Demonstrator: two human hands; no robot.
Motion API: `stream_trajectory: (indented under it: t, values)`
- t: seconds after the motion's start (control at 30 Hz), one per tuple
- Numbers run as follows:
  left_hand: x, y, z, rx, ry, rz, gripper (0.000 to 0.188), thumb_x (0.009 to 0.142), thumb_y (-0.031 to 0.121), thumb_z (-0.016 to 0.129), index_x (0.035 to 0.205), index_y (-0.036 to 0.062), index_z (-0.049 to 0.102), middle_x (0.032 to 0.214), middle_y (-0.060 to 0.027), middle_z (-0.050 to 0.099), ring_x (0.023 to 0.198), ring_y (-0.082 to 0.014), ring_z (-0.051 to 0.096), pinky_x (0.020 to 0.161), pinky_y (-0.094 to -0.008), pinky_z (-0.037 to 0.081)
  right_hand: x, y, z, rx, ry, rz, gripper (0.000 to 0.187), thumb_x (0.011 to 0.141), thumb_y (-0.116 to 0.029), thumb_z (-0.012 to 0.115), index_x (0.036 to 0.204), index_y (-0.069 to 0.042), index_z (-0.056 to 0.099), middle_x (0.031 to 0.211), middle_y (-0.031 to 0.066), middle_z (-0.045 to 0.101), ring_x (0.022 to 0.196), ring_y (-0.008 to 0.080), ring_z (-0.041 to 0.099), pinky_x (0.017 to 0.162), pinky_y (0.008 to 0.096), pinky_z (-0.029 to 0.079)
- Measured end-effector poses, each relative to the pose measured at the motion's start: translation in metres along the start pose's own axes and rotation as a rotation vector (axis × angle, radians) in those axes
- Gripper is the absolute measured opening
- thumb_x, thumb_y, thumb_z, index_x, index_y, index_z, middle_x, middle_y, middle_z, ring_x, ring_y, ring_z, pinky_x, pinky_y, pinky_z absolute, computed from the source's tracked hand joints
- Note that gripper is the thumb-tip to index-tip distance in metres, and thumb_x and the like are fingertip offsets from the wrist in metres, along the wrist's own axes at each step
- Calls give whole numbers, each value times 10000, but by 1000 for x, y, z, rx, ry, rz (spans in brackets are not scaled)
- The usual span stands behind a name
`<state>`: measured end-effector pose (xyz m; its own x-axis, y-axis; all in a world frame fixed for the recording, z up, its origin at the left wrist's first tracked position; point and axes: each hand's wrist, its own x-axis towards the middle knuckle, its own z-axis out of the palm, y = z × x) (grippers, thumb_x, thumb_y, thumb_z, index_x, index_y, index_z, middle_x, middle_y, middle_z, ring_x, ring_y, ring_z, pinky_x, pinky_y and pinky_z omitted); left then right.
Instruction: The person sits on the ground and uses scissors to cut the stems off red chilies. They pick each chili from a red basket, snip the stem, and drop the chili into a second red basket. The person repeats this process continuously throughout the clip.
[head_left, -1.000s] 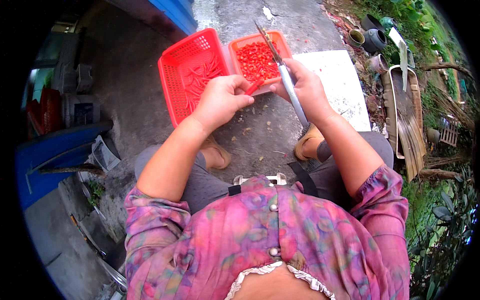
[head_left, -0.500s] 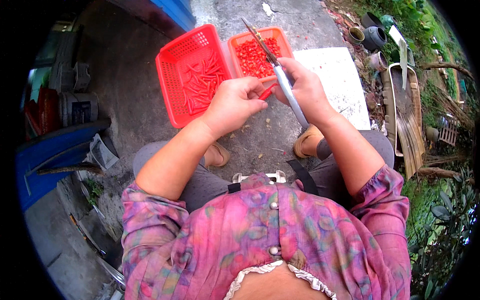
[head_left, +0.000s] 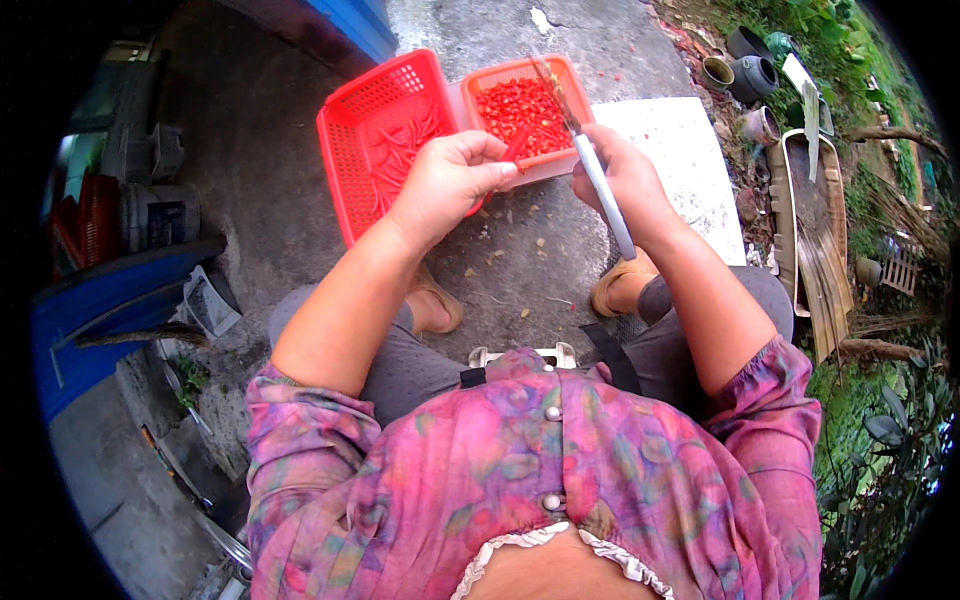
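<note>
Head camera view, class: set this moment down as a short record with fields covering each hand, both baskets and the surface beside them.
Left hand: holds a red pepper in a fingertip grip
Right hand: holds a cutting tool by its pale handle, dark blade pointing away from the person
Red basket: on the left, holding long red peppers
Orange basket: right of the red one, holding small cut red pieces
White surface: extends right of the orange basket, dark specks on it

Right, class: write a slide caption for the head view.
Left hand pinches a red chilli; right hand grips a pale-handled cutting tool near a basket of chopped chillies.
</note>
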<state>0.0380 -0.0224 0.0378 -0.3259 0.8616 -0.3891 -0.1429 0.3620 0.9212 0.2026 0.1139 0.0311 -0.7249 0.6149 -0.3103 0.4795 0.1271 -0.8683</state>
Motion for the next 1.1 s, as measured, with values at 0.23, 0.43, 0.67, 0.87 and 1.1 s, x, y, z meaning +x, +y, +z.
stream_trajectory:
  t: [0.23,0.43,0.67,0.87,1.1]
  values:
    - [18,-10,-21,113,105,122,173,871,67,573,1026,21,635,788,62,580,649,-3,478,560,-157,381,-4,10,5,68,-214,-121,469,725,-107,696,1150,-13,523,849,53,567,765,122,535,682,285,455]
    - [15,-6,-17,155,48,157,177,866,52,571,1022,-4,633,820,40,596,735,-34,526,655,-189,435,-3,6,4,72,-210,-123,437,733,-160,715,1106,-13,543,750,32,559,673,97,520,592,273,436]
    - [33,-10,-88,680,255,128,66,804,73,622,820,11,605,728,12,596,639,-57,521,569,-241,423,-3,14,5,160,-169,-40,447,740,-148,727,1117,-3,537,731,22,560,649,95,526,573,262,434]
    - [60,-109,-151,973,176,-447,230,679,180,741,843,34,672,720,-113,657,647,-205,628,608,-357,486,-1,7,4,24,-198,-12,452,755,-143,711,1145,-3,531,792,49,585,716,120,552,648,270,456]
    - [60,-154,-120,906,176,-528,322,690,263,754,932,66,676,849,-171,667,777,-266,651,701,-381,497,-2,6,2,-55,-207,-39,452,784,-96,688,1187,-6,504,769,-12,526,693,71,505,604,221,434]
